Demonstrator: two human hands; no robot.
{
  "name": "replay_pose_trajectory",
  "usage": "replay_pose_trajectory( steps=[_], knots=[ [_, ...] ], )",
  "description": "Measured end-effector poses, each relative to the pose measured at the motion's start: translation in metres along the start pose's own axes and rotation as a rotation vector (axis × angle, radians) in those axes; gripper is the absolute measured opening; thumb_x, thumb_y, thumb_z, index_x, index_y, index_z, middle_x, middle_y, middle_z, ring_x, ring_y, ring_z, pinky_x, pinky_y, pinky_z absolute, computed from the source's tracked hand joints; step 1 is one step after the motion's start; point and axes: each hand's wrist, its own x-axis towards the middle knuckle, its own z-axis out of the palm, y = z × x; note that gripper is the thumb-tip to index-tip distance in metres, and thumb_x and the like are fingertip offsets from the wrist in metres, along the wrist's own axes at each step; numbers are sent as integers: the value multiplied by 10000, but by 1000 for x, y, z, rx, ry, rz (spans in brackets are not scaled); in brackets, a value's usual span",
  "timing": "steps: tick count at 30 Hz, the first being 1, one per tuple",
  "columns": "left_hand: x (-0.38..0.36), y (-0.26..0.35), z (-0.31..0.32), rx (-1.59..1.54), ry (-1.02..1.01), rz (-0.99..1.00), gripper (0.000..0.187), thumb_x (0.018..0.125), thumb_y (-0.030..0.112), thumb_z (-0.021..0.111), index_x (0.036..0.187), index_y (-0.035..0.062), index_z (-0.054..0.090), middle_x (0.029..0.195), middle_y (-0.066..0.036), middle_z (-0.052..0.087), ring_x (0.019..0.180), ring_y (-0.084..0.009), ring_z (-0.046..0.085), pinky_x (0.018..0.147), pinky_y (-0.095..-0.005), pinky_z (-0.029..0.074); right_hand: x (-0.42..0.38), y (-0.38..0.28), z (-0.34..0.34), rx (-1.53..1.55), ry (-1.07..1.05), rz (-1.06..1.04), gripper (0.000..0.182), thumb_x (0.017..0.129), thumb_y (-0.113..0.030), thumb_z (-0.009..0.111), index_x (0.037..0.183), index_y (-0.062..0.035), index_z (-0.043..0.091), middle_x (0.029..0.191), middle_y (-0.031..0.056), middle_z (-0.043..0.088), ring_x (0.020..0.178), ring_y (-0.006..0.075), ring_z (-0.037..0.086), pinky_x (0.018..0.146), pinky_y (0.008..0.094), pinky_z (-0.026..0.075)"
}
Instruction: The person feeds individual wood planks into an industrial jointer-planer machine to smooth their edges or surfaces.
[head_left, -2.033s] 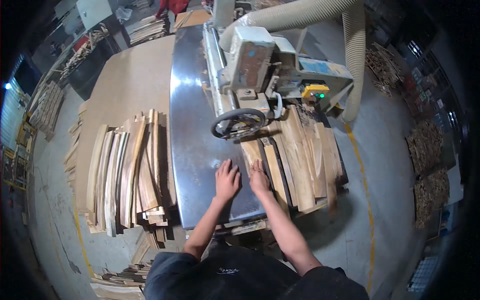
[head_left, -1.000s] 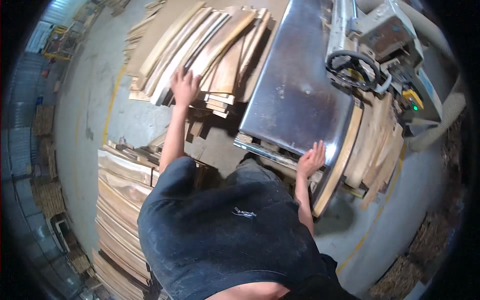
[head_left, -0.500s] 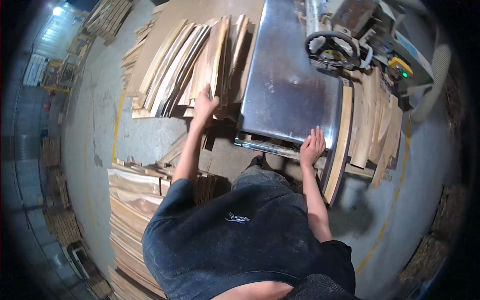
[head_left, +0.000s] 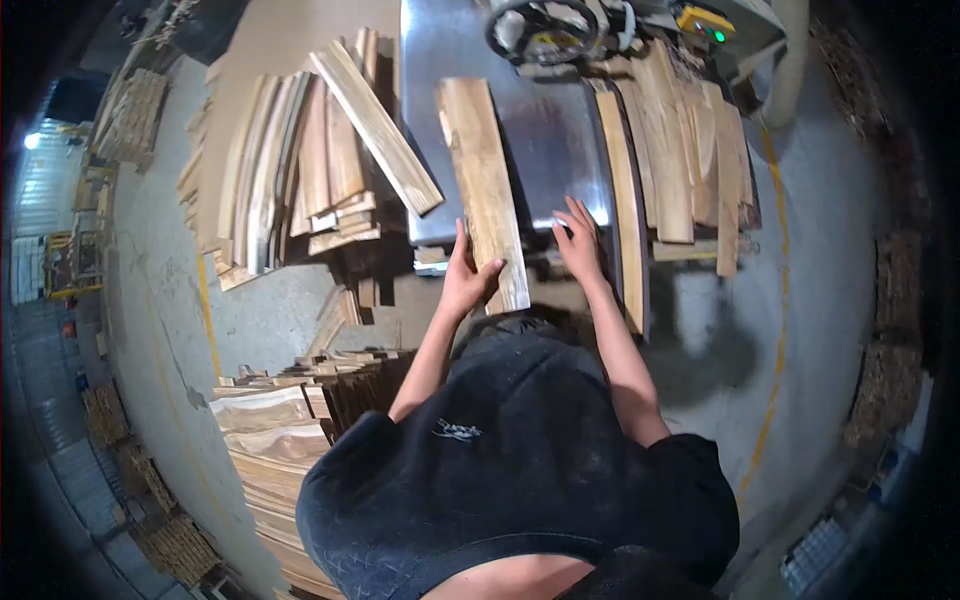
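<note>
My left hand (head_left: 470, 280) grips the near end of a wooden board (head_left: 482, 170), thumb on top and fingers along its left edge. The board reaches over the metal machine table (head_left: 550, 140), with its near end past the front edge. My right hand (head_left: 578, 240) is at the table's front edge, to the right of the board and apart from it, with fingers spread and nothing in them. A second wooden board (head_left: 375, 130) lies slanted from the left pile onto the table's left edge.
A pile of boards (head_left: 260, 170) stands left of the table, and stacked boards (head_left: 265, 440) are at lower left. A fence strip (head_left: 625, 200) runs along the table's right side, with more boards (head_left: 670, 150) beyond. A black handwheel (head_left: 540, 28) belongs to the machine ahead.
My left hand has moved right from the left pile and now holds a board over the table. Another board now lies slanted there. My right hand has lifted its palm from the tabletop.
</note>
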Motion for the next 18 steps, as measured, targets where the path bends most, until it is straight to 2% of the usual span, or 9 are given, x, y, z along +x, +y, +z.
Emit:
replay_pose_trajectory(
  steps=[2, 3, 4, 6, 8, 10, 12, 13, 18],
  knots=[
    [8, -23, 20, -60, -112, -88, 1009, 868, -48, 673, 1550, 27, -66, 1533, -168, 342, 1283, -199, 474, 1059, -322, 398, -8, -20, -12, 95, 44, 139, 259, 935, -156, 596, 1153, -39, 675, 1404, 186, 527, 1352, 352, 436, 1107, 415, 359],
    [15, -41, 30, 37, -113, -32, 1024, 872, 54, 706, 1548, 34, -63, 1413, -234, 496, 1207, -273, 578, 1001, -353, 462, -14, -25, -11, 98, 138, 121, 254, 941, -139, 582, 1139, -5, 666, 1359, 203, 557, 1291, 387, 485, 1071, 448, 394],
    [22, -40, 40, 28, -133, -30, 1024, 872, 54, 706, 1548, 34, -63, 1413, -234, 496, 1207, -273, 578, 1001, -353, 462, -22, -30, -13, -4, 166, 55, 259, 935, -118, 580, 1142, 19, 654, 1349, 211, 559, 1281, 396, 490, 1076, 451, 389],
    [38, -34, 55, 624, -194, -151, 977, 883, 208, 706, 1536, -26, 19, 1247, -297, 598, 1097, -348, 643, 939, -382, 502, -38, -35, -17, -101, 143, -108, 279, 928, -87, 578, 1172, 37, 631, 1348, 205, 560, 1291, 382, 490, 1083, 446, 387],
    [60, -50, 62, 795, -276, -72, 949, 896, 288, 653, 1538, 5, 15, 905, -288, 679, 819, -419, 689, 792, -453, 556, -50, -37, -15, -56, 85, -160, 299, 918, -49, 575, 1193, 61, 614, 1336, 216, 561, 1296, 394, 482, 1078, 463, 387],
    [77, -11, 82, 697, -390, -285, 951, 898, 292, 634, 1529, -15, -8, 840, -286, 668, 755, -445, 673, 734, -493, 552, -52, -32, -11, -87, 33, -201, 420, 887, 15, 544, 1298, 97, 526, 1359, 245, 529, 1329, 401, 445, 1100, 473, 362],
    [104, -71, 94, 844, -295, 58, 900, 920, 276, 576, 1504, -73, -13, 844, -324, 659, 748, -489, 660, 699, -558, 534, -47, -24, -11, -245, 38, -167, 503, 844, 54, 544, 1341, 101, 478, 1400, 236, 496, 1360, 394, 407, 1117, 465, 346],
    [112, -65, 104, 851, -275, 22, 892, 918, 307, 571, 1495, -96, 25, 839, -339, 651, 754, -502, 652, 690, -565, 530, -38, -20, -15, -298, 24, -148, 589, 795, 81, 543, 1375, 75, 440, 1431, 224, 460, 1354, 392, 401, 1123, 459, 339],
    [164, -48, 135, 977, -187, -20, 795, 908, 287, 577, 1422, -189, 201, 833, -324, 664, 752, -467, 676, 677, -536, 551, 22, -16, -9, -272, 160, -46, 527, 765, 84, 584, 1284, 58, 497, 1354, 198, 489, 1258, 393, 460, 1073, 462, 387]
  ],
)
